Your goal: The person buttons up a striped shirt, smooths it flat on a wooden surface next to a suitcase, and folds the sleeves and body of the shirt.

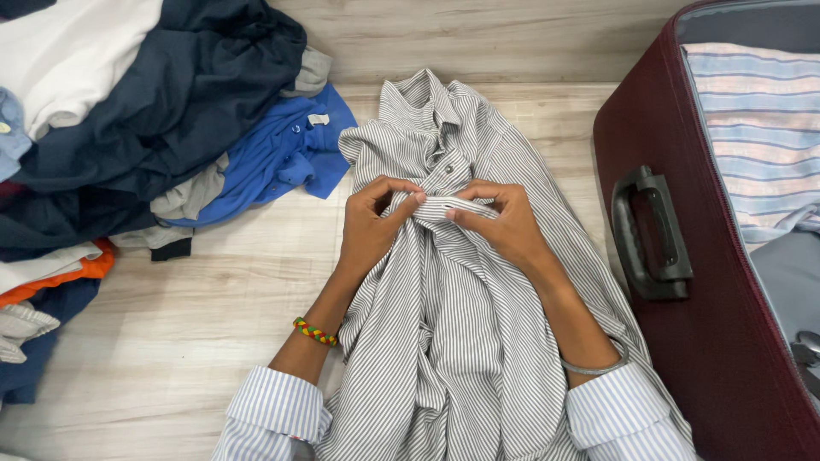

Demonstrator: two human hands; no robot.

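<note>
Left hand (371, 224) and right hand (500, 224) both pinch the placket of a striped shirt (453, 341), lying collar-up on the wooden floor (171, 333). Clothes pile (145, 111) left; open maroon suitcase (700, 341) right.

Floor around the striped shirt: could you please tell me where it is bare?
Bare wooden floor lies between the clothes pile and the grey striped shirt, and beyond its collar. The strip between shirt and maroon suitcase is narrow. Both hands, left and right, grip the shirt's placket.
</note>
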